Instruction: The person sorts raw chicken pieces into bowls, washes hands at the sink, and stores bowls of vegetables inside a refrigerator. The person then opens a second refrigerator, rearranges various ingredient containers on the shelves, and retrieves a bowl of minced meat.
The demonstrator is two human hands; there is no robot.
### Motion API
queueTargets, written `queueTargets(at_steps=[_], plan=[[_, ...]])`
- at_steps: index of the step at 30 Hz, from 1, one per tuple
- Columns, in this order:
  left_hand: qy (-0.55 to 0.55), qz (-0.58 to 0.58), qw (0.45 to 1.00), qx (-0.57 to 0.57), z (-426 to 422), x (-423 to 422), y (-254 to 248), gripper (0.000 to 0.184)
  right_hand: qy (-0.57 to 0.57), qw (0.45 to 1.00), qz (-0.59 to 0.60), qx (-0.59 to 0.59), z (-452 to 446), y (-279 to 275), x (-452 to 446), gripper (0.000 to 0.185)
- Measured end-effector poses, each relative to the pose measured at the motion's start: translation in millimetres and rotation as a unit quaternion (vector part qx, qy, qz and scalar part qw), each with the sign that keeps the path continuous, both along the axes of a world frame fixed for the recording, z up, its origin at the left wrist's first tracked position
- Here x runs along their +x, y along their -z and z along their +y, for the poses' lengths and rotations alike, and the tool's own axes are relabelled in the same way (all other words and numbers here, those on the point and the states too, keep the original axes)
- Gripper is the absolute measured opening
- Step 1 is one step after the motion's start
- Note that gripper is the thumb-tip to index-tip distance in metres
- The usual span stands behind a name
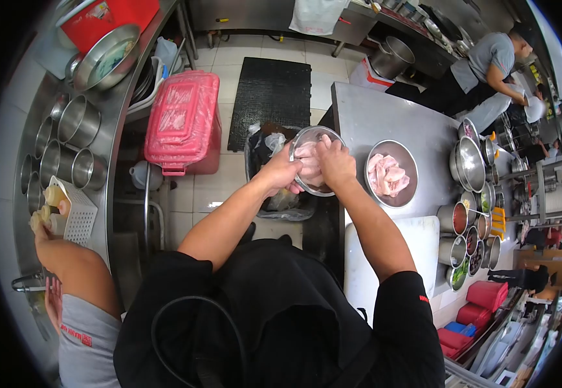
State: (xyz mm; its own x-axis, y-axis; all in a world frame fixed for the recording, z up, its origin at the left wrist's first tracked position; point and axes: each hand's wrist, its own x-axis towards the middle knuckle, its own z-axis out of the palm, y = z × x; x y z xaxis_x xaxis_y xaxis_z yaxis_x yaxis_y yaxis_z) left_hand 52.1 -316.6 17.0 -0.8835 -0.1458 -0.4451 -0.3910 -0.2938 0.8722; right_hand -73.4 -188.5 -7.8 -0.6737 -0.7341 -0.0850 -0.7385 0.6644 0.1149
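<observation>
My left hand (281, 172) is closed on the rim of a round metal bowl (328, 134), which is tilted above a bin lined with a dark plastic bag. Pale pink raw meat pieces (308, 155), which look like chicken, lie in this bowl. My right hand (336, 161) reaches over the bowl's right side, its fingers bent and pressed onto the meat; the fingertips are partly hidden. To the right, a second metal bowl (411, 169) with more of the same meat (388, 174) stands on the steel counter.
A white cutting board (394, 255) lies on the counter (358, 110) nearest me. The lined bin (287, 212) stands below my hands. A pink lidded tub (184, 123) is on the floor at left. One co-worker's arm (80, 271) reaches into a white basket (81, 213); another person (481, 68) works at upper right.
</observation>
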Motion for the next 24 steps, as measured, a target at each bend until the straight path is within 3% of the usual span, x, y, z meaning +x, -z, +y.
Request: queueTargets(at_steps=[5, 7, 11, 15, 18, 22, 24], plan=[[-0.009, 0.0, 1.0, 0.019, -6, 8, 11, 0.056, 0.08, 0.97, -0.221, -0.067, -10, -31, -9, 0.042], [-0.012, -0.002, 1.0, 0.024, -9, 12, 12, 0.055, 0.149, 0.858, -0.429, -0.241, -4, -21, -23, 0.052], [-0.016, 0.003, 0.999, 0.027, -16, 18, 8, 0.056, 0.149, 0.528, -0.683, -0.483, 4, -23, -27, 0.061], [-0.028, 0.035, 0.999, 0.006, -20, 19, 11, 0.058, 0.148, 0.407, -0.689, -0.582, 4, -18, -13, 0.06], [-0.035, 0.027, 0.999, 0.009, -21, 20, 9, 0.059, 0.111, 0.325, -0.76, -0.552, 4, -9, -16, 0.052], [-0.03, 0.017, 0.999, 0.017, -21, 23, -2, 0.06, 0.128, 0.299, -0.752, -0.574, -1, -3, -11, 0.045], [-0.036, 0.008, 0.999, 0.013, -21, 23, -2, 0.058, 0.14, 0.256, -0.766, -0.572, 0, -3, -11, 0.044]])
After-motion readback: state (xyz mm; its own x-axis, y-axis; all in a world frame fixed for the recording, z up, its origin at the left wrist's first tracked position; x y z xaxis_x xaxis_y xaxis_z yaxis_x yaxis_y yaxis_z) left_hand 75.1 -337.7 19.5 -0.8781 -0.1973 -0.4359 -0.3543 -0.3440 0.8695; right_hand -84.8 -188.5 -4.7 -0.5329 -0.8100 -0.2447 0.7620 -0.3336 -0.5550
